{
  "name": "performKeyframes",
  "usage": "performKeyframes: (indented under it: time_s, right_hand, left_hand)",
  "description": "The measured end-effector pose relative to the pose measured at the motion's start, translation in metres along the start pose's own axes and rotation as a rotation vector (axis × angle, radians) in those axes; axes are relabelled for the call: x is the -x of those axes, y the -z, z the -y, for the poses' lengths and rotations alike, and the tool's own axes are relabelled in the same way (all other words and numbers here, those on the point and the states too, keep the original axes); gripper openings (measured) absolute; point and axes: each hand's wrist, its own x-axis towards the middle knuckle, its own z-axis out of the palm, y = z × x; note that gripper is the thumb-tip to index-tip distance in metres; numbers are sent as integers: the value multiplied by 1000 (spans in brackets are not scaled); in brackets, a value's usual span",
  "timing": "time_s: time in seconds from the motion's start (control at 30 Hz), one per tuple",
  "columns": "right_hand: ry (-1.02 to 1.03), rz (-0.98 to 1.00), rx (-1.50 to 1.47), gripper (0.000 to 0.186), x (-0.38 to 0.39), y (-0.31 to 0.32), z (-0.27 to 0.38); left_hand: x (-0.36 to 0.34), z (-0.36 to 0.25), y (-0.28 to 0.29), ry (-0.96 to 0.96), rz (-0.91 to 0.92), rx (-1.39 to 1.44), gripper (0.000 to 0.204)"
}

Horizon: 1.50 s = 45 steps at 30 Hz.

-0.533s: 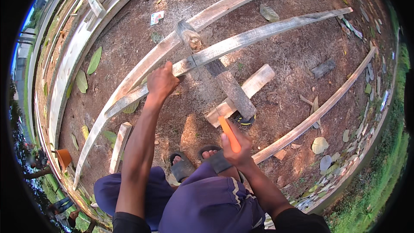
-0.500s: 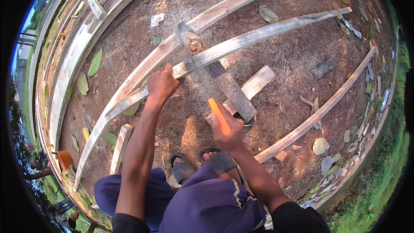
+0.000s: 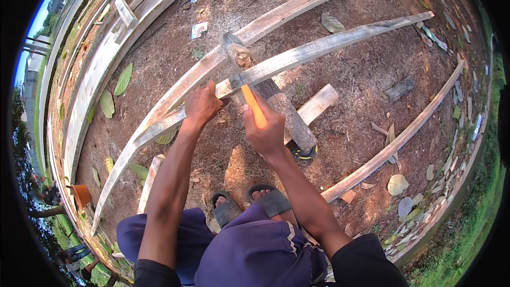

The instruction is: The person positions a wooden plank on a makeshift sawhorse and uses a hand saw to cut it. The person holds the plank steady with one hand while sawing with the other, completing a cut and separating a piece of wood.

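Note:
My right hand (image 3: 265,131) is closed round the orange handle of a handsaw (image 3: 254,107). The saw's blade is mostly hidden, and the handle's far end is close to a wooden plank (image 3: 308,50). That plank rests across a thick log (image 3: 284,109). Left of the saw, my left hand (image 3: 203,103) grips the same plank and presses on it, its thumb side toward the cut. A second, paler plank (image 3: 199,72) runs behind, under or against the log's far end; the two planks meet at the lower left.
A short wood block (image 3: 319,103) lies beside the log. At right is a long thin strip (image 3: 398,135), with a grey wood piece (image 3: 399,89) beyond it. Long boards (image 3: 87,85) line the left side, near an orange bucket (image 3: 81,196). Leaves are scattered on the soil.
My right hand has pushed the saw forward and a little left, so its handle is now close to the plank. My left hand keeps its grip on the plank.

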Motion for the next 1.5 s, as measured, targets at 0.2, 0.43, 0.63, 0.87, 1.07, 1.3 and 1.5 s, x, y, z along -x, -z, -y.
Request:
performKeyframes:
  time_s: [0.2,0.43,0.63,0.87,1.07,1.3,1.5]
  right_hand:
    - [-30,63,0,48,140,78,8]
    - [47,-52,-130,43,-28,-3,21]
    - [328,-154,25,44,27,84,30]
    - [76,-45,8,44,98,73,8]
    - [31,20,1,45,101,57,5]
    - [-161,89,29,45,113,68,32]
    - [-254,87,-75,43,103,68,65]
  left_hand:
    - [-1,7,-2,80,56,42,9]
    - [11,-2,0,69,94,78,30]
    - [-13,8,19,36,220,137,73]
    - [-42,46,2,-51,408,570,102]
    - [-27,48,2,-104,252,383,104]
    - [-13,31,2,69,114,263,76]
    - [-14,27,-13,200,110,346,69]
